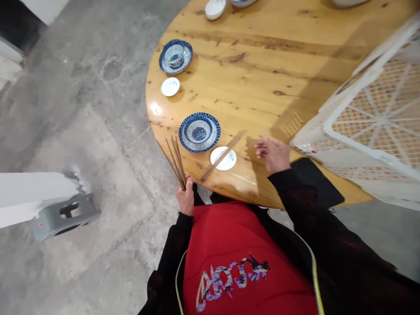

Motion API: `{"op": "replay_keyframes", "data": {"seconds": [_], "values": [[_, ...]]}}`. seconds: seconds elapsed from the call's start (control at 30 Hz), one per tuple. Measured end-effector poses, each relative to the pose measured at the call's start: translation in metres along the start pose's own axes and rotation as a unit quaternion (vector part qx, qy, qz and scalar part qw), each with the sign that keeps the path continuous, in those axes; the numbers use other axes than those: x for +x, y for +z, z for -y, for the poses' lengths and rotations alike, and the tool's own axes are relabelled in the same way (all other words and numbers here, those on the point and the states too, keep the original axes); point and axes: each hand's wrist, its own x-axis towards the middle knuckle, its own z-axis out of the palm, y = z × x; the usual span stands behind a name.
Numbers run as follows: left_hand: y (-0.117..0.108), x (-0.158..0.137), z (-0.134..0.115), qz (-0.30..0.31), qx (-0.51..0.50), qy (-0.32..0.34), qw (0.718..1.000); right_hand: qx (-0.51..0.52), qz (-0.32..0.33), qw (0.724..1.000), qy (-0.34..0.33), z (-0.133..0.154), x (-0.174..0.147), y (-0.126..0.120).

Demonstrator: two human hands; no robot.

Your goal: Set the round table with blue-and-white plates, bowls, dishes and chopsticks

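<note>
My left hand is wrapped round the lower ends of several wooden chopsticks, which fan out at the table's edge. More chopsticks lie slantwise across a small white saucer. Right of that saucer, my right hand is over the tabletop, fingers loosely bent and apart, holding nothing. A blue-and-white plate with a matching bowl on it sits just beyond the chopsticks.
The round wooden table also bears another patterned plate and bowl, a white saucer and a small white bowl. A large white plastic basket stands at right, near a flat black object. A grey stool is on the floor.
</note>
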Motion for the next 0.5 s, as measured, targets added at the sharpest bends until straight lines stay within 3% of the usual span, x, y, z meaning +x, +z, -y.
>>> {"op": "replay_keyframes", "data": {"seconds": [0.1, 0.2, 0.37, 0.5], "values": [[-0.005, -0.009, -0.007, 0.029, -0.004, 0.019, 0.999, 0.014, 0.0, 0.998, -0.068, 0.0, -0.015, -0.011], [-0.007, -0.008, -0.014, 0.078, -0.013, 0.045, 0.996, -0.002, 0.001, 0.995, -0.097, 0.005, -0.035, -0.007], [-0.021, 0.016, -0.027, 0.123, 0.001, 0.061, 0.991, 0.0, -0.063, 0.996, -0.059, 0.009, -0.061, 0.01], [-0.039, 0.039, -0.023, 0.134, 0.027, 0.023, 0.99, -0.033, -0.08, 0.996, -0.038, -0.009, -0.068, 0.018]]}}
